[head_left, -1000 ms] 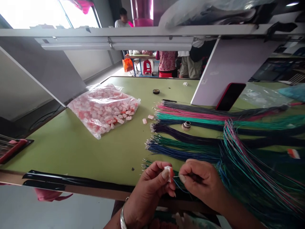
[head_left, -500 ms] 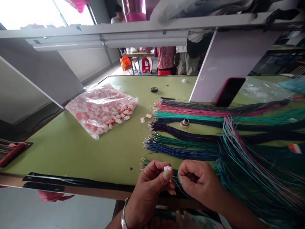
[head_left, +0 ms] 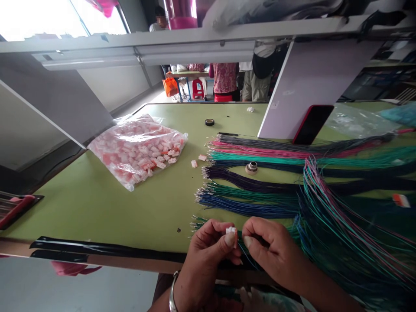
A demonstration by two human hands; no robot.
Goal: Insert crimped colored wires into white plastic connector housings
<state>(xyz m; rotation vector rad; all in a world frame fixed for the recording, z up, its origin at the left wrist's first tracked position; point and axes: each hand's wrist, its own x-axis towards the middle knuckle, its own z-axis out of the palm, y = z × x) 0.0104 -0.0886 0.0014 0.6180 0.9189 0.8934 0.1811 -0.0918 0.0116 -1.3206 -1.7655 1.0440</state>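
At the table's front edge, my left hand [head_left: 208, 253] pinches a small white and orange plastic connector housing [head_left: 231, 231] between thumb and fingers. Close on its right, my right hand [head_left: 271, 249] is closed in a pinch on a thin wire, whose tip is hidden by the fingers. Thin dark wires [head_left: 247, 255] hang below, between the two hands. Beyond them lie bundles of cut wires with metal terminals on their left ends: blue [head_left: 247, 207], dark purple [head_left: 247, 179], turquoise [head_left: 253, 158] and pink [head_left: 260, 150] among them.
A clear bag of connector housings [head_left: 130, 149] lies on the green table [head_left: 97, 212], with two loose housings [head_left: 194, 164] beside it. Tape rolls [head_left: 209, 122], a leaning phone [head_left: 313, 124] and a shelf panel [head_left: 279, 95] stand farther back. People [head_left: 225, 80] are across the room.
The connector housing in my left hand has shifted slightly right, and the gap to my right hand has narrowed. The view has moved slightly; the table items lie as before.
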